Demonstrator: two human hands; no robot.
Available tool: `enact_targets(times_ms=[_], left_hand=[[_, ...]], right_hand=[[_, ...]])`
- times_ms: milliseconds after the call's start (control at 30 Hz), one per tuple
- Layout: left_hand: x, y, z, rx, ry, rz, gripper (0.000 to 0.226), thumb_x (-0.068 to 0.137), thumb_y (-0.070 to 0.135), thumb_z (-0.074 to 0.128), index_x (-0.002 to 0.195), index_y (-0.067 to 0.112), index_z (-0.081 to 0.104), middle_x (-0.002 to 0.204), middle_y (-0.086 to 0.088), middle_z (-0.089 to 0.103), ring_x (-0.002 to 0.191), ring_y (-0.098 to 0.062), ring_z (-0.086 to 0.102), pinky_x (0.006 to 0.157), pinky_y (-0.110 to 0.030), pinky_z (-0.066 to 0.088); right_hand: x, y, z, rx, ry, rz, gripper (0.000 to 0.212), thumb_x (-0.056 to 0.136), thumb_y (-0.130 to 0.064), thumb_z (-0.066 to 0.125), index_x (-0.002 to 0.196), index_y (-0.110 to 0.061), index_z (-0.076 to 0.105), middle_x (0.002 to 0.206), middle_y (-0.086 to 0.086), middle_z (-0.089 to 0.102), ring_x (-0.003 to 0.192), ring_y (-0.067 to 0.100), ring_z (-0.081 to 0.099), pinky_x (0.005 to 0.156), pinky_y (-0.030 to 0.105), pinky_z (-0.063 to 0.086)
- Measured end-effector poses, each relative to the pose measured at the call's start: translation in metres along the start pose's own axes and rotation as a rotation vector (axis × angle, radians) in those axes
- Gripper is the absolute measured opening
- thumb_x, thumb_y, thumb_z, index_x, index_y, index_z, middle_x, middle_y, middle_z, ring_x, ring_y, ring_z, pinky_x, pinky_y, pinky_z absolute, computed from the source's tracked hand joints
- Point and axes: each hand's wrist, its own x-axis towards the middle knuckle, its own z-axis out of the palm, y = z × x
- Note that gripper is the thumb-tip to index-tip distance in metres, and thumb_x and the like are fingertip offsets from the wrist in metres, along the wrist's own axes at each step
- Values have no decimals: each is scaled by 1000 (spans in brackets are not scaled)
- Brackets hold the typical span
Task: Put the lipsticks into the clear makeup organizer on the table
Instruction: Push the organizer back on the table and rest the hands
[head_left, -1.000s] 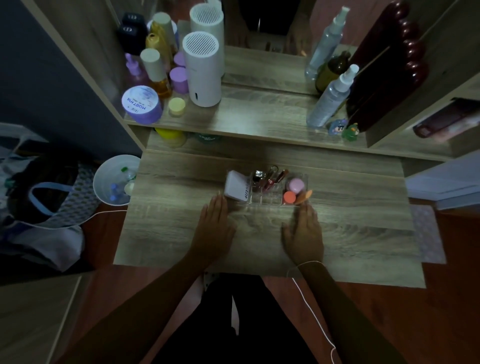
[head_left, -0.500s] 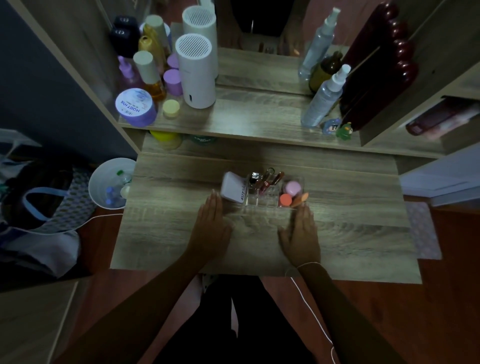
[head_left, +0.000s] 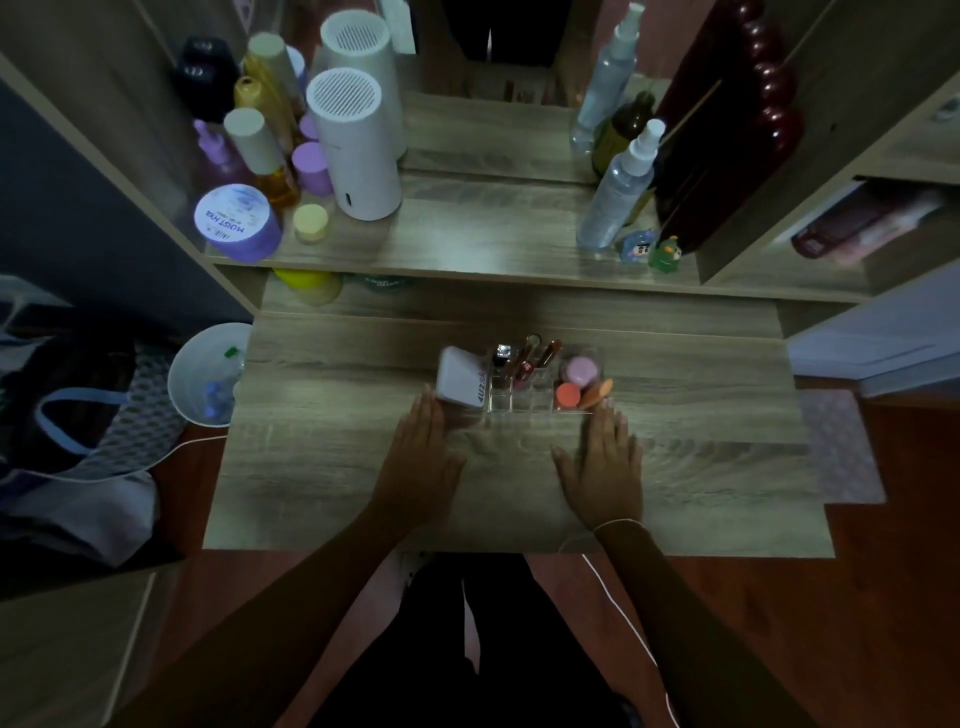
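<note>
Both hands lie flat and empty on the wooden desk (head_left: 322, 467), palms down with the fingers spread. Her left hand (head_left: 423, 467) rests at about 7 o'clock from the clear makeup organizer (head_left: 540, 402), its fingertips just touching the near corner of a white box (head_left: 462, 378) that leans at the organizer's 9 o'clock side. Her right hand (head_left: 605, 467) sits at about 5 o'clock from the organizer, fingertips just short of its front edge; a thin white cord circles that wrist.

Inside the organizer, the lipsticks (head_left: 527, 358) stand tilted in the middle compartments, toward 12 o'clock. In the right-hand section lie a pink round puff (head_left: 581, 370), an orange round one (head_left: 567, 396) and an orange teardrop sponge (head_left: 597, 393).

Farther off, at 12 o'clock, the shelf (head_left: 483, 244) carries a white cylinder with a grilled top (head_left: 353, 150), a purple jar (head_left: 236, 222), a small yellow jar (head_left: 310, 222) and a clear spray bottle (head_left: 618, 192). Off the desk at 9 o'clock stands a white bin (head_left: 208, 379).
</note>
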Motion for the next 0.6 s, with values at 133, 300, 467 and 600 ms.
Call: enact_targets(times_ms=[133, 300, 467, 600], left_hand=[[6, 15, 6, 21, -8, 2, 81, 88, 47, 32, 144, -6, 7, 152, -29, 13, 140, -38, 16, 112, -53, 22], [20, 37, 15, 39, -33, -6, 84, 87, 53, 28, 144, -5, 6, 153, -27, 10, 141, -37, 13, 115, -49, 19], [35, 62, 25, 56, -57, 13, 82, 88, 50, 28, 143, -8, 10, 152, -29, 12, 141, -38, 15, 114, -48, 18], [46, 81, 31, 75, -59, 25, 84, 85, 52, 23, 143, -7, 8, 153, -27, 9, 142, -36, 10, 115, -49, 19]], right_hand=[[4, 16, -5, -6, 2, 4, 84, 87, -62, 28, 147, -4, 18, 155, 18, 26, 142, 38, 23, 113, 59, 20], [10, 39, -13, -4, 6, 20, 83, 88, -61, 30, 147, -5, 17, 155, 17, 24, 143, 37, 20, 113, 58, 18], [20, 65, -19, -2, 7, 59, 85, 86, -62, 26, 147, -3, 19, 155, 18, 26, 143, 37, 21, 115, 57, 19], [28, 87, -24, 15, 14, 65, 82, 89, -61, 28, 147, -5, 13, 156, 18, 22, 144, 35, 16, 115, 55, 14]])
